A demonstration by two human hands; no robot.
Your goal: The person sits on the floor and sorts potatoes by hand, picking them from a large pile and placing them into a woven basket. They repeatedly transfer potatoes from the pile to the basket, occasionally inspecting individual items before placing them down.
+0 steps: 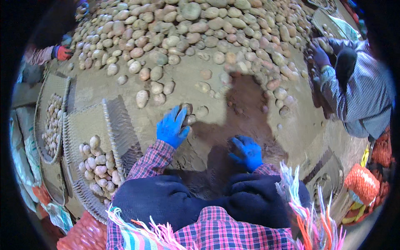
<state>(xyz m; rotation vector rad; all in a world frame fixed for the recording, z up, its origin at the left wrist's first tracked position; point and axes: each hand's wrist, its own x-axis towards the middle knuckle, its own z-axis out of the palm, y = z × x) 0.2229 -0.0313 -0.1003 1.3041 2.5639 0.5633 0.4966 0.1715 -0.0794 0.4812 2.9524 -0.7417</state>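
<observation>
My left hand [172, 128], in a blue glove, reaches over the dusty ground with its fingers spread. Its fingertips are at a potato [187, 108], and a smaller potato [190, 119] lies by the gap between finger and thumb. My right hand [249, 152], gloved in blue too, hovers low over shadowed soil with its fingers curved. The dark space between those fingers does not show whether anything is in them. Beyond both hands, a large heap of potatoes [190, 29] spreads across the ground, with several loose ones, such as a pale potato [142, 98], at its near edge.
A woven basket [107, 131] with potatoes stands left of my knees; another basket [66, 93] is behind it. Red mesh sacks [84, 234] [362, 184] lie at both sides. A co-worker [356, 84] bends at the right; a red-gloved hand [64, 53] reaches in from the left.
</observation>
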